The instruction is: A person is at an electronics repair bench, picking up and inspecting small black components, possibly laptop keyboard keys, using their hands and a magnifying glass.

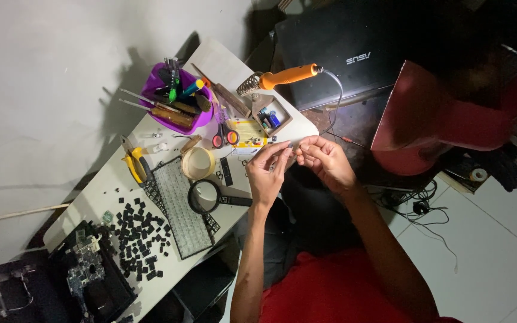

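A long white worktable (109,197) runs diagonally from lower left to upper centre, pushed against a pale wall. Beyond its far end lies a closed black laptop (354,54), and to the right of that stands a dark red lamp shade (438,119) over a white tiled floor (486,251). At the table's near end sits an opened black laptop chassis with its blue-green circuit board exposed (88,269). Just beside it spreads a loose scatter of small black keycaps (139,236), touching the edge of a stripped grey keyboard frame (181,206) that lies along the table. A round purple plastic bowl (201,119) crammed with screwdrivers and pens stands near the wall side. An orange-handled soldering iron (285,76) rests in its coiled wire stand at the far corner. Nearer the middle are a black-rimmed magnifying glass (204,196), a roll of tan tape (198,162), yellow-handled pliers (134,167) and red-handled scissors (224,136).

The person, in a red shirt, holds both hands raised just past the table's right edge. The left hand (267,173) and the right hand (327,158) meet at the fingertips, thumbs and forefingers pinched together around 1 very small dark piece (292,146) held between them. It is too small and too dim to tell what it is, or which hand bears more of it.
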